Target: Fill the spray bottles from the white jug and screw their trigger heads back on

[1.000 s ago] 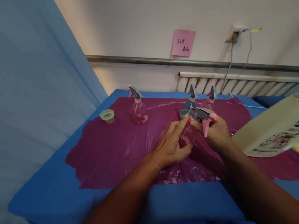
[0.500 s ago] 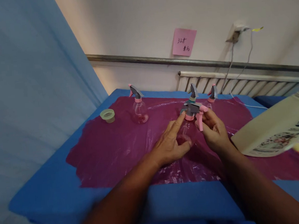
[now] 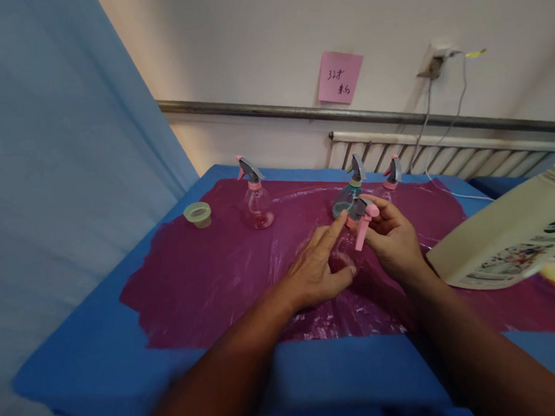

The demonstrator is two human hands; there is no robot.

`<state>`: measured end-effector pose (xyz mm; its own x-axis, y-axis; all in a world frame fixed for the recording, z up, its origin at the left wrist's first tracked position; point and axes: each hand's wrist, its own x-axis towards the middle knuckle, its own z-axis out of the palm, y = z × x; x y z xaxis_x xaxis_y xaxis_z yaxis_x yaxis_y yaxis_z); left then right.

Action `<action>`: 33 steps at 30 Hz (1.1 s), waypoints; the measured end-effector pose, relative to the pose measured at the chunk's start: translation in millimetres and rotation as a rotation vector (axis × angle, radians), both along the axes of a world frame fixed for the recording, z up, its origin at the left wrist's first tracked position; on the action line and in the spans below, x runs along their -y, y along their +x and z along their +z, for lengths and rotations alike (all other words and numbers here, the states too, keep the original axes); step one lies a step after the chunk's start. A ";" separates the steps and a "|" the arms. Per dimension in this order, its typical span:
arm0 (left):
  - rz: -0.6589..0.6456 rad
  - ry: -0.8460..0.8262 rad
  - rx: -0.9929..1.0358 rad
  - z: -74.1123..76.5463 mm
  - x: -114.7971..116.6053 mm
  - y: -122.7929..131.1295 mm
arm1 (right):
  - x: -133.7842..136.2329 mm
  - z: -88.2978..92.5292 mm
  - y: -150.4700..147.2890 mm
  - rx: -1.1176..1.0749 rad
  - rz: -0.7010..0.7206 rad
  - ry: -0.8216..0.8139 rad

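A clear spray bottle (image 3: 344, 249) with a grey and pink trigger head (image 3: 363, 212) stands on the purple plastic sheet between my hands. My left hand (image 3: 318, 266) grips the bottle from the left, its index finger up at the pink collar and its thumb low on the body. With curled fingers, my right hand (image 3: 392, 236) holds the trigger head from the right. The pink nozzle and trigger point toward me. Just behind is a teal spray bottle (image 3: 343, 204), with another pink and grey spray bottle (image 3: 390, 178) to its right, partly hidden by my right hand.
A spray bottle (image 3: 259, 208) with a little pink liquid and a small greenish cup (image 3: 198, 215) stand at left. A large cream jug (image 3: 505, 235) leans at right, close to my right forearm. The purple sheet (image 3: 201, 284) covers a blue table (image 3: 81, 339). A radiator (image 3: 450, 149) lines the wall.
The trigger head has turned on the bottle in my right hand: its nozzle pointed right before and faces me now. My left hand has stayed on the bottle.
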<state>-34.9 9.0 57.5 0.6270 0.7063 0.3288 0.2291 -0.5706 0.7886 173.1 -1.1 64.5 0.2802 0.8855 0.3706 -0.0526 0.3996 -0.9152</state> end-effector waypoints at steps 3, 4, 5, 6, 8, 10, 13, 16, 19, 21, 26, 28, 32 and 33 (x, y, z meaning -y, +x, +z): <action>-0.012 -0.006 -0.002 -1.0 -0.2 0.1 | -0.1 -0.3 0.3 0.017 -0.005 0.020; -0.015 -0.005 -0.001 -1.3 -0.5 0.0 | 0.7 0.3 1.5 0.016 0.010 0.031; -0.018 -0.003 0.002 -1.5 -1.0 -0.2 | 1.9 1.3 3.1 0.012 0.037 0.040; -0.021 -0.002 0.004 -1.6 -1.5 -0.5 | 3.3 2.4 4.7 0.008 0.071 0.049; -0.024 -0.001 0.011 -1.4 -2.6 -1.3 | 6.2 4.9 7.4 0.004 0.140 0.060; -0.019 -0.002 0.014 -0.5 -3.2 -2.0 | 8.6 6.8 8.4 0.012 0.171 0.069; -0.020 0.009 0.012 1.2 -3.1 -2.4 | 9.7 7.8 7.2 0.033 0.141 0.062; -0.037 0.016 0.005 1.3 -2.7 -2.1 | 8.0 6.3 7.1 0.069 0.091 0.039; -0.020 0.017 -0.005 -0.4 -2.8 -1.3 | 4.4 3.0 9.4 0.114 0.075 0.025; -0.008 0.023 -0.011 -1.2 -2.7 -0.8 | 1.7 0.7 10.4 0.119 0.080 0.030; 0.007 0.054 -0.036 -1.1 -0.4 -0.2 | -0.8 -1.2 3.7 0.094 0.010 0.061; 0.003 0.052 -0.052 -1.1 0.5 -0.2 | 0.0 -1.2 -0.5 0.072 -0.014 0.058; -0.017 0.039 -0.055 0.0 0.9 -0.4 | 1.2 -1.3 -3.8 0.043 -0.015 -0.032; -0.013 0.037 -0.047 0.6 0.8 -0.5 | 1.1 -0.8 -3.3 0.041 -0.019 -0.050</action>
<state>-35.4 8.1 58.0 0.6517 0.6857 0.3242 0.2580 -0.6023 0.7554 169.7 -2.2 63.6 0.2826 0.8979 0.3374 -0.0075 0.3538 -0.9353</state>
